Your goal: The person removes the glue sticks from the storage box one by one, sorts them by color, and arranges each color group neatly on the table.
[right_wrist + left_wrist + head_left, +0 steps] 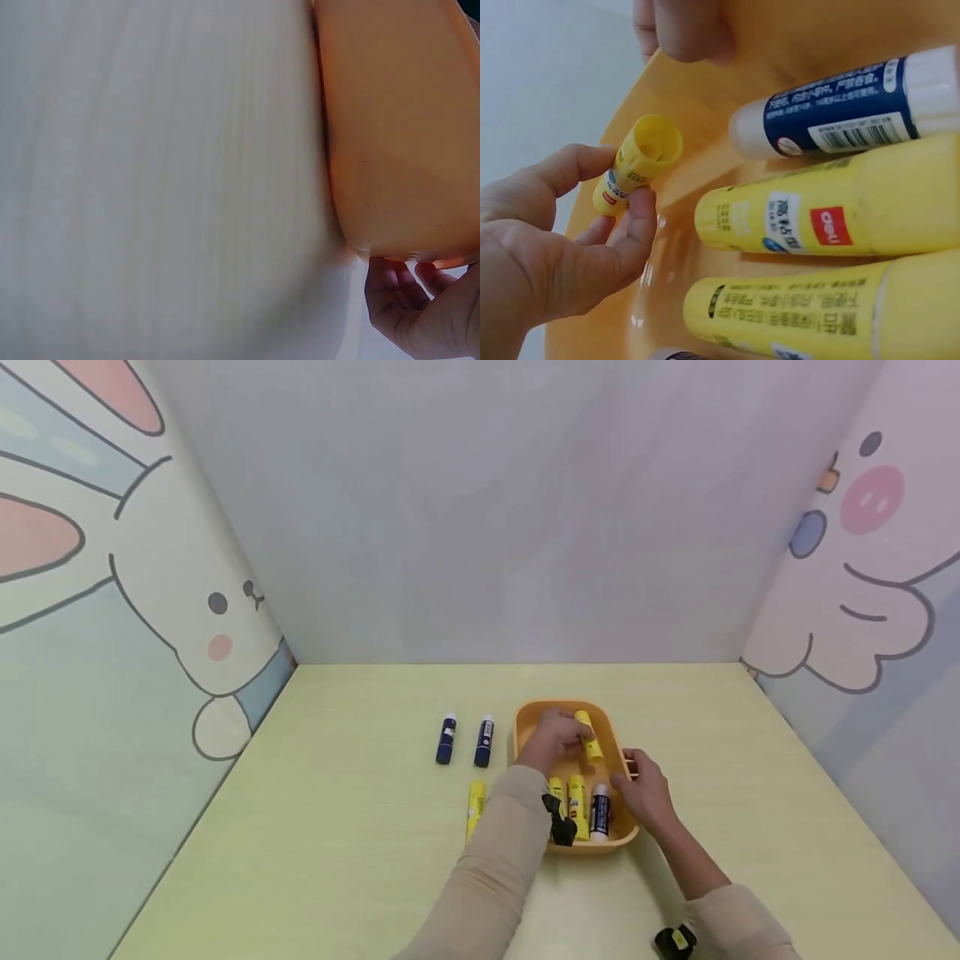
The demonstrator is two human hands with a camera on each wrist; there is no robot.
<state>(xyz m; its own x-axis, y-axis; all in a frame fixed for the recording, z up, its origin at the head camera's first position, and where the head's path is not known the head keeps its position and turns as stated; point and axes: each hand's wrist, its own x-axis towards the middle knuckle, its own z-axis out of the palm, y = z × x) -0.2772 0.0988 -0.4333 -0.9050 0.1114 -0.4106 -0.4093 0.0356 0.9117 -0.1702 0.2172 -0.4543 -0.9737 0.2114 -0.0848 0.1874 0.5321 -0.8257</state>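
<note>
My left hand [553, 739] pinches a yellow glue stick [589, 739] over the far part of an orange plastic basket [528, 714]. In the left wrist view, thumb and fingers hold that glue stick [626, 176] tilted, its hollow end facing the camera. My right hand [647, 792] grips the basket's right rim, and in the right wrist view its fingers curl at the edge of the basket [405, 150]. In the near half of the basket lie a yellow glue stick [577, 808], another partly covered by the left wrist, and a navy-and-white glue stick [600, 814].
Left of the basket, two navy glue sticks [446, 740] lie side by side on the pale table [337, 827]. A yellow glue stick [476, 806] lies nearer, partly behind the left sleeve. Printed walls [480, 527] enclose the back and sides.
</note>
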